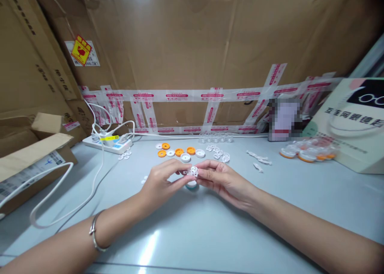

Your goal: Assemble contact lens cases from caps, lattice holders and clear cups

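Between the fingertips of both hands is a small white openwork plastic piece (193, 171). My left hand (163, 180) pinches it from the left, a bracelet on its wrist. From the right, my right hand (223, 180) grips the same piece with thumb and fingers. Just beneath it on the table lies a round white part with a teal edge (191, 185), partly hidden by the fingers. Beyond the hands sit several orange rings (179, 152) and white rings (200, 153). A cluster of similar white openwork pieces (220, 154) lies to their right.
Clear round caps (216, 138) line the back. White strips (259, 158) and stacked orange-and-clear discs (309, 149) lie right, beside a printed box (348, 126). Left are a power strip (109, 142), its white cable (100, 172), small white discs (125, 155) and an open carton (36, 162). A large cardboard box (180, 38) stands behind.
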`<state>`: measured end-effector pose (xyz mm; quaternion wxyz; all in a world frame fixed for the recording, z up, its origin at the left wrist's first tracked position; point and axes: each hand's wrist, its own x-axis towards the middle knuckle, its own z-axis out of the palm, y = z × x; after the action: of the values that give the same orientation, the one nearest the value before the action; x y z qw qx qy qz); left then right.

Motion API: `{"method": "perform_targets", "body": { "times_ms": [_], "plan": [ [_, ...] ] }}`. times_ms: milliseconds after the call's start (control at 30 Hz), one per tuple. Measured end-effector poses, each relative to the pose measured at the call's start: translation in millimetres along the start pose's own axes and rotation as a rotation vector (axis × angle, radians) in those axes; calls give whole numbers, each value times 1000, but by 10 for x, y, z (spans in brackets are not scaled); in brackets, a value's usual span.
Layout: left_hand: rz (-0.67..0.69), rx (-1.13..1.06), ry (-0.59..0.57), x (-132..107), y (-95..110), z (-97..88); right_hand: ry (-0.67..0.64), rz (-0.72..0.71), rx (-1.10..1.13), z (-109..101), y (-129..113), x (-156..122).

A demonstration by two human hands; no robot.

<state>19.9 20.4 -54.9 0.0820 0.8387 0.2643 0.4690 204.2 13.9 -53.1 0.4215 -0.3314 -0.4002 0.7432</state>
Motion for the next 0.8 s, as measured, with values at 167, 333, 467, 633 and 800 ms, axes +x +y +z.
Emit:
{"method": "perform_targets", "body": {
  "times_ms": [167, 333, 467, 633, 800],
  "plan": [
    [53, -6, -2, 12, -4, -2, -17, 29, 80, 7, 17, -1],
    [140, 28, 21, 9, -33, 2, 61, 54, 105, 15, 62, 24],
    [101, 62, 28, 3, -45, 25, 141, 3, 39, 64, 86, 10],
    [116, 153, 22, -2, -50, 52, 248, -112, -54, 97, 136, 1],
    [109, 191, 13, -2, -66, 52, 263, -159, -21, 77, 176, 18]
  ]
}}
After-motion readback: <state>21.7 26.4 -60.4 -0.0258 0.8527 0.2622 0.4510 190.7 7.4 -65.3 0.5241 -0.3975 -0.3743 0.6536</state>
